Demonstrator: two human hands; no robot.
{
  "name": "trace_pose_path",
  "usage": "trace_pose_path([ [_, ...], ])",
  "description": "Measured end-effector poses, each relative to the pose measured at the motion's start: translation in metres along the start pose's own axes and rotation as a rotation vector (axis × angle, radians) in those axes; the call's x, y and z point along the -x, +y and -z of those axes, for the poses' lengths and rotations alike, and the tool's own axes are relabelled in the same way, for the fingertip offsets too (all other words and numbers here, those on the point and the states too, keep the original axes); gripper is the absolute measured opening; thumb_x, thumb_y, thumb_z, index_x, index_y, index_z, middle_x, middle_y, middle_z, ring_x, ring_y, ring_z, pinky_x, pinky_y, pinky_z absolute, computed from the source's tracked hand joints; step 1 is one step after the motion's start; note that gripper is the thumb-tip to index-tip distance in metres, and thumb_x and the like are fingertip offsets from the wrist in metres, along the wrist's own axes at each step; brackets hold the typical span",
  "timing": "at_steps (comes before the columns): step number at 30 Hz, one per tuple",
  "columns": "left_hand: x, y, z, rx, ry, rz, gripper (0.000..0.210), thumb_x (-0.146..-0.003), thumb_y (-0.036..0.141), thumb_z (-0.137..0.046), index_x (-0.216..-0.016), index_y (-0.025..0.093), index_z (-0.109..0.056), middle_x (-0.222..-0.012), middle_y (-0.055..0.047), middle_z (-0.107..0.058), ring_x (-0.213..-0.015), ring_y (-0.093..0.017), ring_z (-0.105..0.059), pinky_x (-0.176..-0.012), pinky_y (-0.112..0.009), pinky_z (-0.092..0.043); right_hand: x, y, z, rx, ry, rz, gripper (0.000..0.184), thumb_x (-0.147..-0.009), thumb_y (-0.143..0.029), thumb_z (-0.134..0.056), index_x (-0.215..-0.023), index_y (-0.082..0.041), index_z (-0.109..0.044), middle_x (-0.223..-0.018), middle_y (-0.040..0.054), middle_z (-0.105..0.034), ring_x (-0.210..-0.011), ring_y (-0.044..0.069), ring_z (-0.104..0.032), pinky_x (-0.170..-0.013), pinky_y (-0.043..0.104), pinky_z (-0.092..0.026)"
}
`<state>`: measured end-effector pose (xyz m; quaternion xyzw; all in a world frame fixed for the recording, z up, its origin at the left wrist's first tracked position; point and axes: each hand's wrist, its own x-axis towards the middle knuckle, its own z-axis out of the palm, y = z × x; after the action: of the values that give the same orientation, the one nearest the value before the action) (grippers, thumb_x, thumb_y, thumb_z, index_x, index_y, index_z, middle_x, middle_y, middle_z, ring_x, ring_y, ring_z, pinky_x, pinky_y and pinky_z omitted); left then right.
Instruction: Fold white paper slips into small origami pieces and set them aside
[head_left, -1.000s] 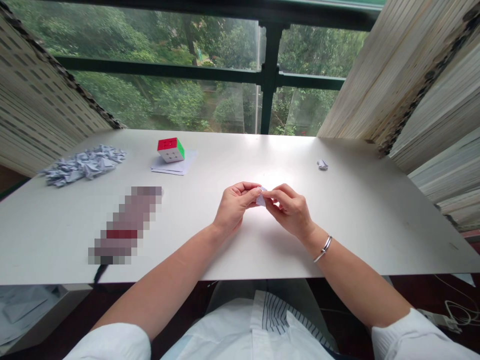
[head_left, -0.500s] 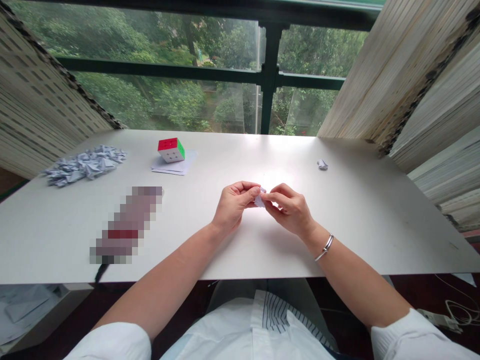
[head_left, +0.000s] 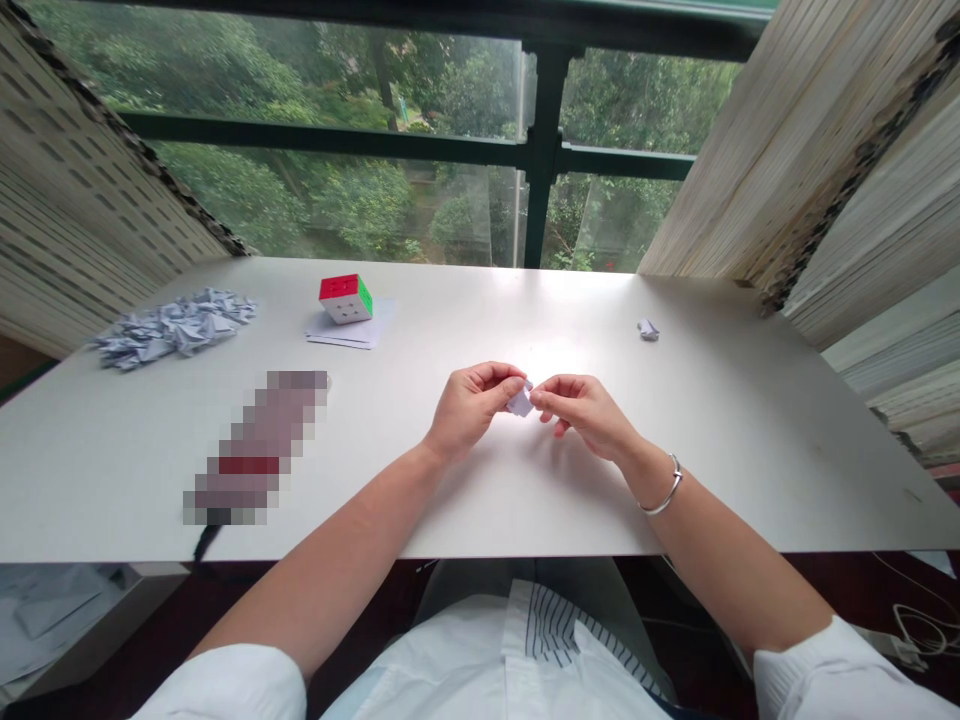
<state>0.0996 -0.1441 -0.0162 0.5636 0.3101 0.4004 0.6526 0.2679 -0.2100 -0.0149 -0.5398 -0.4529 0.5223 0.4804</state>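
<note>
A small piece of folded white paper (head_left: 520, 402) is pinched between the thumb and fingers of my left hand (head_left: 474, 408), just above the middle of the table. My right hand (head_left: 583, 412) meets its right edge with thumb and forefinger closed on it, while the other fingers curl loosely below. The fingertips cover part of the paper, so its full shape is hidden. Off to the right lies another small folded white paper piece (head_left: 649, 330), apart from both hands.
On the white table (head_left: 720, 440), a heap of folded papers (head_left: 180, 328) lies far left. A puzzle cube (head_left: 346, 300) sits on flat paper sheets (head_left: 341, 338). Nearer me is a blurred-out flat object (head_left: 259, 450) with a black strap. A window (head_left: 450, 150) stands behind.
My right hand has turned, its wrist shifting slightly right, with its lower fingers now below the paper. More of the paper shows. My left hand keeps its pinch.
</note>
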Motion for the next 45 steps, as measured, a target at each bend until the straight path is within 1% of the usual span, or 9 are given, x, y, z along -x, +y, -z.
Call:
trace_pose_path([
  [7, 0.0, -0.003, -0.002, -0.034, -0.013, 0.007, 0.021, -0.07, 0.034, -0.078, -0.081, 0.016, -0.075, -0.079, -0.006, -0.071, -0.069, -0.016, -0.064, -0.065, -0.031, -0.054, 0.001, -0.004, 0.001, 0.052, -0.018, -0.055, 0.028, -0.069, -0.04, -0.078, -0.077, -0.015, -0.069, -0.073, 0.0039, -0.065, -0.064, 0.012, -0.059, -0.043, 0.016, -0.043],
  [16, 0.001, -0.006, -0.003, -0.041, -0.039, 0.023, 0.022, -0.071, 0.034, -0.077, -0.082, 0.015, -0.074, -0.077, -0.006, -0.071, -0.066, -0.016, -0.064, -0.064, -0.031, -0.053, -0.001, -0.001, 0.0, 0.084, 0.011, -0.049, 0.026, -0.066, -0.038, -0.078, -0.072, -0.015, -0.066, -0.065, 0.0014, -0.062, -0.06, 0.011, -0.057, -0.043, 0.017, -0.042],
  [24, 0.0, -0.008, -0.002, -0.076, -0.039, -0.004, 0.021, -0.072, 0.034, -0.077, -0.082, 0.016, -0.074, -0.077, -0.005, -0.071, -0.066, -0.016, -0.064, -0.063, -0.029, -0.052, -0.001, -0.001, 0.0, 0.092, 0.009, -0.061, 0.023, -0.067, -0.035, -0.076, -0.071, -0.015, -0.065, -0.065, 0.0009, -0.061, -0.061, 0.01, -0.057, -0.045, 0.017, -0.043],
  [27, 0.0, -0.008, -0.002, -0.045, -0.041, 0.017, 0.022, -0.072, 0.034, -0.077, -0.084, 0.016, -0.074, -0.079, -0.006, -0.071, -0.068, -0.015, -0.064, -0.065, -0.03, -0.053, -0.001, -0.002, 0.0, 0.071, 0.014, -0.071, 0.022, -0.067, -0.034, -0.077, -0.071, -0.015, -0.065, -0.067, 0.0012, -0.062, -0.061, 0.01, -0.056, -0.045, 0.017, -0.043],
  [29, 0.0, -0.006, -0.001, -0.004, -0.065, 0.053, 0.024, -0.073, 0.035, -0.077, -0.088, 0.016, -0.074, -0.083, -0.007, -0.072, -0.071, -0.016, -0.065, -0.068, -0.031, -0.054, -0.001, -0.003, 0.0, 0.049, 0.023, -0.076, 0.022, -0.067, -0.034, -0.077, -0.071, -0.015, -0.065, -0.068, 0.0018, -0.062, -0.062, 0.011, -0.057, -0.045, 0.017, -0.043],
  [33, 0.0, -0.001, 0.003, 0.051, -0.162, 0.12, 0.033, -0.071, 0.032, -0.079, -0.101, 0.018, -0.074, -0.097, -0.009, -0.073, -0.081, -0.017, -0.067, -0.076, -0.033, -0.055, 0.0, -0.006, 0.004, 0.006, 0.04, -0.084, 0.023, -0.065, -0.034, -0.078, -0.069, -0.016, -0.066, -0.067, 0.0014, -0.062, -0.063, 0.011, -0.057, -0.045, 0.018, -0.043],
  [35, 0.0, 0.001, 0.004, 0.059, -0.177, 0.126, 0.036, -0.07, 0.03, -0.08, -0.103, 0.018, -0.073, -0.098, -0.009, -0.073, -0.082, -0.017, -0.067, -0.076, -0.033, -0.055, 0.001, -0.006, 0.007, -0.017, 0.025, -0.09, 0.023, -0.065, -0.035, -0.079, -0.07, -0.016, -0.067, -0.069, 0.0015, -0.063, -0.063, 0.011, -0.057, -0.045, 0.018, -0.043],
  [40, 0.0, 0.0, 0.004, 0.068, -0.142, 0.109, 0.036, -0.071, 0.03, -0.08, -0.104, 0.018, -0.073, -0.089, -0.007, -0.073, -0.078, -0.017, -0.067, -0.076, -0.033, -0.056, 0.001, -0.009, 0.014, -0.079, -0.07, -0.107, 0.026, -0.068, -0.039, -0.079, -0.076, -0.016, -0.07, -0.073, 0.0026, -0.063, -0.069, 0.012, -0.059, -0.047, 0.018, -0.047],
  [45, 0.001, -0.001, 0.001, 0.074, -0.146, 0.136, 0.035, -0.07, 0.03, -0.081, -0.102, 0.017, -0.073, -0.086, -0.006, -0.073, -0.077, -0.016, -0.067, -0.075, -0.032, -0.056, 0.0, -0.009, 0.018, -0.049, -0.104, -0.13, 0.028, -0.066, -0.039, -0.082, -0.076, -0.015, -0.07, -0.073, 0.0036, -0.064, -0.069, 0.013, -0.059, -0.048, 0.018, -0.048],
])
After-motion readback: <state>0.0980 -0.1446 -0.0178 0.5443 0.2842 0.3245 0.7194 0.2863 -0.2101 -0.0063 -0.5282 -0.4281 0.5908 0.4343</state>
